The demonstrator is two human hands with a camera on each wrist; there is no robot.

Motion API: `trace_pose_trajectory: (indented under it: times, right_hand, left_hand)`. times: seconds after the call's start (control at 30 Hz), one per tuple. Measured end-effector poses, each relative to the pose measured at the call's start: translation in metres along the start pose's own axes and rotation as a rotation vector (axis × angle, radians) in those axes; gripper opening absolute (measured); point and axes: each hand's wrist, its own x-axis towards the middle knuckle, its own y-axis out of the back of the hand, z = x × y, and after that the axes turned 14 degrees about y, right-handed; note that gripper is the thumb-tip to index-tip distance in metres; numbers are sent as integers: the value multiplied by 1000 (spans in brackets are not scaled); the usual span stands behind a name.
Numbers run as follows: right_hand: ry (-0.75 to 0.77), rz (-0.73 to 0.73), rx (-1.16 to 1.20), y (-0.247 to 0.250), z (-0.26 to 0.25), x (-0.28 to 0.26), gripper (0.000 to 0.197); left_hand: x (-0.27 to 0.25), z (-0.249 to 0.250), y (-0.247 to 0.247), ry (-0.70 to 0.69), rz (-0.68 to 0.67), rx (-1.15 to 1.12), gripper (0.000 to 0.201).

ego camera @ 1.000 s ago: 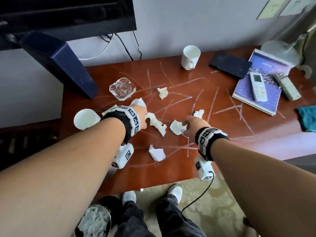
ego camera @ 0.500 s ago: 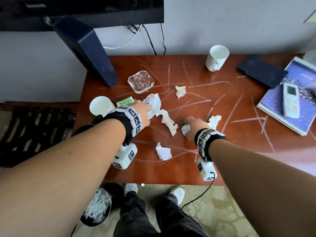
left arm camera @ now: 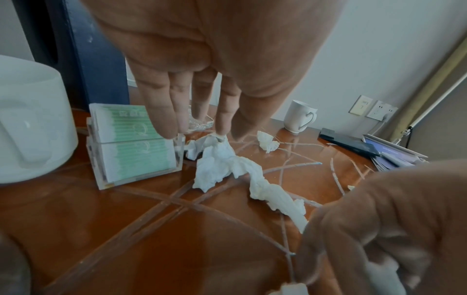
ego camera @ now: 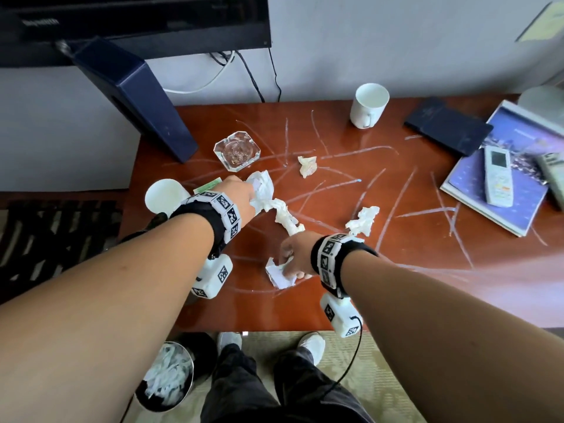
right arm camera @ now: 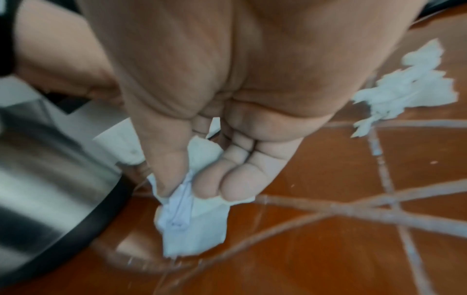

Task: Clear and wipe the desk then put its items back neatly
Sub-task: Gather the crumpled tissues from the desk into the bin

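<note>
Right hand (ego camera: pixel 294 257) pinches near paper scrap (ego camera: pixel 279 274); left hand (ego camera: pixel 241 196) pinches crumpled tissue (left arm camera: pixel 215 163). Trailing tissue may tear, scattering bits.

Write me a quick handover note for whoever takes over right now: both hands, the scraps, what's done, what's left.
Left hand: fingertips pinching the long twisted tissue beside the card holder.
Right hand: thumb and fingers gripping a folded paper scrap near the front edge.
Loose wads: one by the ashtray, one behind the right wrist.
Done: no scrap is off the desk yet.
Left: bin the scraps, move the mugs, remotes and books, wipe off the white streaks, put the items back.
</note>
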Motion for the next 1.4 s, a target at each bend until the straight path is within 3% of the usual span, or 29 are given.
trace_pose_trajectory:
  times: [0.13, 0.23, 0.33, 0.53, 0.73, 0.93, 1.13, 1.27, 1.4]
  right_hand:
    - [109, -87, -259, -28, -15, 29, 31]
    - [125, -91, -319, -39, -14, 40, 22]
    - [89, -8, -261, -38, -6, 35, 13]
    - [-10, 172, -63, -18, 10, 20, 19]
    - [-31, 335, 192, 17, 23, -6, 56]
    - [-245, 557, 217, 53, 83, -55, 28]
    - [-407, 691, 233, 59, 124, -69, 32]
    - [-401, 678, 229, 53, 132, -56, 45]
    - [-374, 563, 102, 45, 135, -42, 65]
  left_hand:
    - [2, -11, 1, 31, 16, 7, 39]
    - [2, -16, 0, 40, 38, 15, 37]
    - [1, -17, -1, 41, 55, 11, 35]
    - [-2, -9, 6, 4, 51, 14, 33]
    - [-7, 5, 10, -28, 40, -39, 39]
    - [-7, 26, 3, -3, 11, -57, 56]
    - [9, 54, -20, 27, -39, -24, 74]
    - [17, 67, -38, 50, -67, 20, 80]
    - [23, 69, -54, 66, -80, 33, 64]
